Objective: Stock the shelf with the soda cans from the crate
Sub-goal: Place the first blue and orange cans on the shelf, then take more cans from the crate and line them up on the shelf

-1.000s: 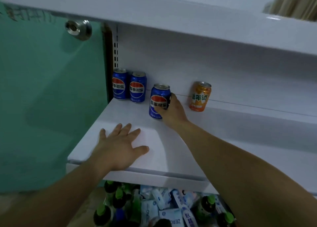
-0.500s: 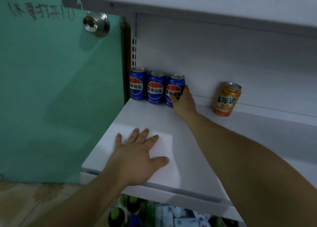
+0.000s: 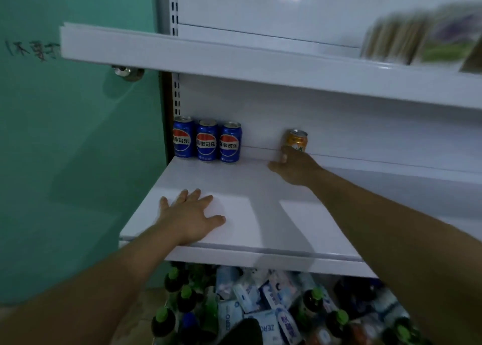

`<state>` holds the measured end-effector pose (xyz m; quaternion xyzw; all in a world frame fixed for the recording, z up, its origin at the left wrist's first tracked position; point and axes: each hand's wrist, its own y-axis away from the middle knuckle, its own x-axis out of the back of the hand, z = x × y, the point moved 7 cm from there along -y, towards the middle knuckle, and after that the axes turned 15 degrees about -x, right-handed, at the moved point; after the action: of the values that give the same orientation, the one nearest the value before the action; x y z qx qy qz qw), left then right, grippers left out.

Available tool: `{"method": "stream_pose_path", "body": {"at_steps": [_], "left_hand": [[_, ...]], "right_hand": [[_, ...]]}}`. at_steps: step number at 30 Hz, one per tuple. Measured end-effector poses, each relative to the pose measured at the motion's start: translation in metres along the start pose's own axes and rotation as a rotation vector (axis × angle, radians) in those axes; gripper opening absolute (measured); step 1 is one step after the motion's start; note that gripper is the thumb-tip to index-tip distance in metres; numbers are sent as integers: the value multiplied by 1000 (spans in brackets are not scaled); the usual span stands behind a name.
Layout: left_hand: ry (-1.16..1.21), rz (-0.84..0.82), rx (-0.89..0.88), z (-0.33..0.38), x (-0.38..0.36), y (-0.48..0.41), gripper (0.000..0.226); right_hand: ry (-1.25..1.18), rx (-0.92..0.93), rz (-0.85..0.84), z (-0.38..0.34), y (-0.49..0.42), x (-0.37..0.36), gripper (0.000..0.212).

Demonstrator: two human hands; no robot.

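left grip [image 3: 191,215] flat, splayed; right grip [image 3: 294,166] outstretched.

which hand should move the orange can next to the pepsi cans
Right: the right hand is at the base of the orange can, while the left hand lies flat near the front edge of the shelf, away from it.

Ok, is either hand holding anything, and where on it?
Right hand grips the orange can round its lower body; left hand lies flat on the shelf, holding nothing.
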<state>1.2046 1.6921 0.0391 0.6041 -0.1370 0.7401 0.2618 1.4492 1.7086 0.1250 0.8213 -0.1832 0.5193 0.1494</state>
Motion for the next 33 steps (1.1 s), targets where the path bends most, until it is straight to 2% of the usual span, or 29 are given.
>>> {"method": "stream_pose_path", "body": {"at_steps": [3,10,13,16,19,24,27,31,33], "left_hand": [[53,-37,-100,55,2,-5,76],[103,-81,-666,296,-30,22,66],[147,-178,-830,374,-69,51,57],[114,-299,-944,436,-117,80,68],[73,-413,-1036,486,-165,107,71],[-60,-555,-1186,544,-239,136,59],[-156,-607,-1258,571,-283,136,58],[-218,-685,-1289,597,-336,127,56],[-218,-724,-1280,606,-364,119,59]], "right_hand": [[89,-62,59,61,42,42,70],[136,-415,131,242,171,112,74],[137,-595,173,319,243,126,73],[127,-796,184,387,320,130,71],[101,-968,206,441,389,125,71],[82,-1204,181,513,467,97,73],[8,-1287,161,545,493,70,69],[-97,-1370,98,590,513,29,50],[-145,-1421,53,614,518,8,51]]}}
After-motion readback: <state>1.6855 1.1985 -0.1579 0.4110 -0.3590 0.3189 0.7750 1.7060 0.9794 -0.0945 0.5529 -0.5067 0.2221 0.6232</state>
